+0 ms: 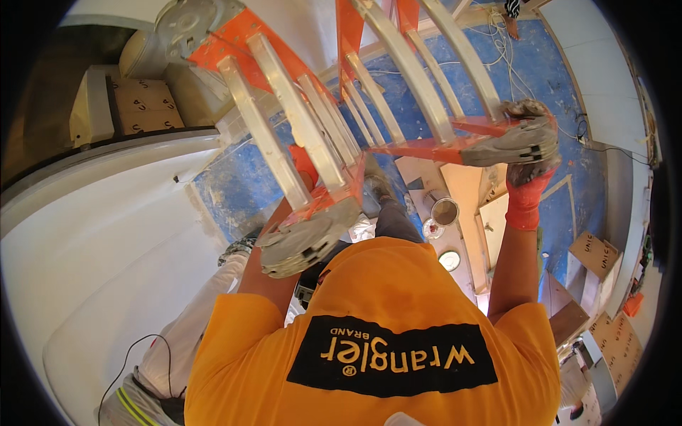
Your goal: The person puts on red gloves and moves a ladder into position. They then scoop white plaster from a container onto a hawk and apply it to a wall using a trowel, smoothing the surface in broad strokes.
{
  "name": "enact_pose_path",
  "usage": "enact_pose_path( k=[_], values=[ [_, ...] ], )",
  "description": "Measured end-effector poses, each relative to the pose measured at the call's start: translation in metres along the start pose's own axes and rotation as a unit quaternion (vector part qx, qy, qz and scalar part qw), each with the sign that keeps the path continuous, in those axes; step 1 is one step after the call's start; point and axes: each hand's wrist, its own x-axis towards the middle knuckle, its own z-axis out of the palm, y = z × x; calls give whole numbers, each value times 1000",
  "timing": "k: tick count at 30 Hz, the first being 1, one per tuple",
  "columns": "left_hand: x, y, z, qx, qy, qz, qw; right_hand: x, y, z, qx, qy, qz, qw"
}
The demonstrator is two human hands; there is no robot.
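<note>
fingers of the red-gloved right hand (pixel 529 176) curl around a grey hinge (pixel 511 144) of the orange folding ladder (pixel 406 62), which stands ahead and between both hands, its silver rungs (pixel 264 133) slanting down rightward; the left hand (pixel 304 165) sits behind the left-side rungs, its grip too hidden to tell.
</note>
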Motion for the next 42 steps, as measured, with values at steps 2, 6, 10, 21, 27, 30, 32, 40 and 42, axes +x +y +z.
enact_pose_path(
  k=[2,6,10,21,27,30,32,40,42],
  values=[
    [14,-12,-3,12,-2,-14,1000,-4,14,-8,-49,34,-12,998],
    [23,-36,-17,36,1,-60,998,6,40,-30,-27,70,-20,997],
    [35,-51,-70,29,42,-87,995,5,34,-18,78,139,14,987],
    [13,-30,-121,105,111,-103,983,-28,22,20,-205,56,-65,975],
    [51,-43,-68,139,48,-104,984,-53,42,41,55,58,-11,997],
    [68,-53,-33,147,41,-91,984,-43,48,41,-10,44,-73,996],
    [71,-58,-16,149,35,-85,985,-45,50,42,-118,40,-107,986],
    [63,-53,34,129,-68,-106,984,-40,9,57,-50,57,42,996],
    [61,-53,43,132,-76,-110,982,-37,2,63,-2,68,56,996]
  ],
)
